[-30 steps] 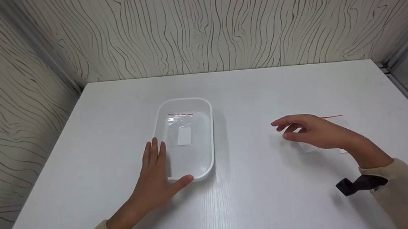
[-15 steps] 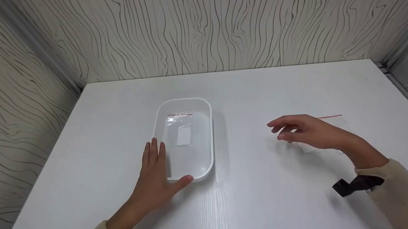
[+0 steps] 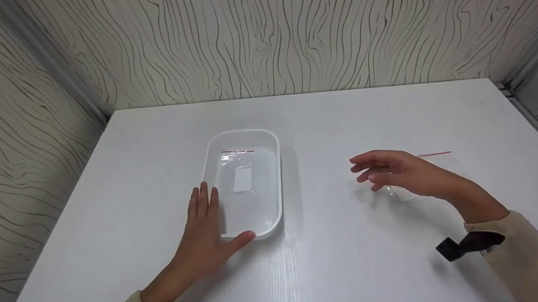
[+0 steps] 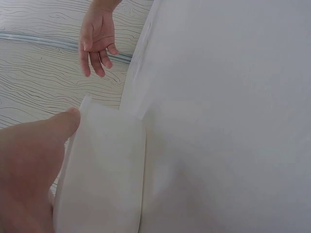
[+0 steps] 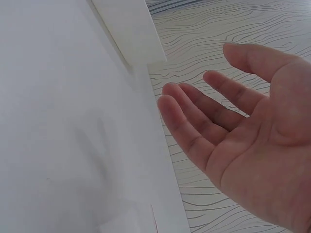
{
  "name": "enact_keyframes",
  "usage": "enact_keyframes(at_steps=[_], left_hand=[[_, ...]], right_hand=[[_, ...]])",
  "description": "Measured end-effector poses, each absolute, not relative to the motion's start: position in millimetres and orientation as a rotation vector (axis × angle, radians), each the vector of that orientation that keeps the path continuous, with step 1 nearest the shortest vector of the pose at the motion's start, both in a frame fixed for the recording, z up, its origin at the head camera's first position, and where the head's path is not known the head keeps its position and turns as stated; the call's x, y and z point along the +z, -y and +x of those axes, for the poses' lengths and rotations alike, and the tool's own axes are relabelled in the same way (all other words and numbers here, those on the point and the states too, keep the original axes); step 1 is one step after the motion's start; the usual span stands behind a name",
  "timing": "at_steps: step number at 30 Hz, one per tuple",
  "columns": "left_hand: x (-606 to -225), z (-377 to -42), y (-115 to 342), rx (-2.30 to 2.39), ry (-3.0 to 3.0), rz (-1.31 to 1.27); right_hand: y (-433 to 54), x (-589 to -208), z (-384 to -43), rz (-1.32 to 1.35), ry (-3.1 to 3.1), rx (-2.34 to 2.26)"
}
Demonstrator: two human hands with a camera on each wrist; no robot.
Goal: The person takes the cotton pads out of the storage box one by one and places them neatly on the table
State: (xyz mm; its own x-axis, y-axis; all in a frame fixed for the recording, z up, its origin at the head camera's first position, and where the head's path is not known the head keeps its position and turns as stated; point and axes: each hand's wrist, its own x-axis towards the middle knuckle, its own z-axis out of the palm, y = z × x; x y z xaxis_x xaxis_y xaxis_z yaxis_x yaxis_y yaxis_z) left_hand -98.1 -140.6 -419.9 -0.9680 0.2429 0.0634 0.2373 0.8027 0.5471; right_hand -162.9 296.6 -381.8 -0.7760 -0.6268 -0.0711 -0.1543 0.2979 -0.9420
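My left hand [image 3: 202, 239] lies along a white rectangular tray [image 3: 280, 183], straight fingers at its left rim and thumb at the near rim. In the left wrist view the thumb [image 4: 68, 124] meets the tray's rim. Inside the tray is a clear zip bag [image 3: 237, 158] with a red seal line and a white rectangle in it. To the right, my right hand [image 3: 399, 173] hovers over the table with loosely bent fingers and holds nothing. A second clear bag [image 3: 445, 162] with a red seal line lies partly hidden beneath that hand and wrist.
The white table [image 3: 323, 269] runs back to a wood-grain patterned wall [image 3: 262, 39]. Similar panels stand at left and right, with grey metal strips at the corners. A black strap device [image 3: 466, 246] sits on my right wrist.
My right hand has drifted slightly to the left and its fingers have spread a little, showing more of the second bag's red line. The left hand and tray have stayed put.
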Motion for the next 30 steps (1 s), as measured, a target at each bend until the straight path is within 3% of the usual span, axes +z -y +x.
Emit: enact_keyframes(at_steps=[30], left_hand=[[-419.1, -98.3, 139.6, 0.902, -2.946, 0.373]], right_hand=[[-286.1, -383.5, -168.0, -0.692, -2.061, -1.621]])
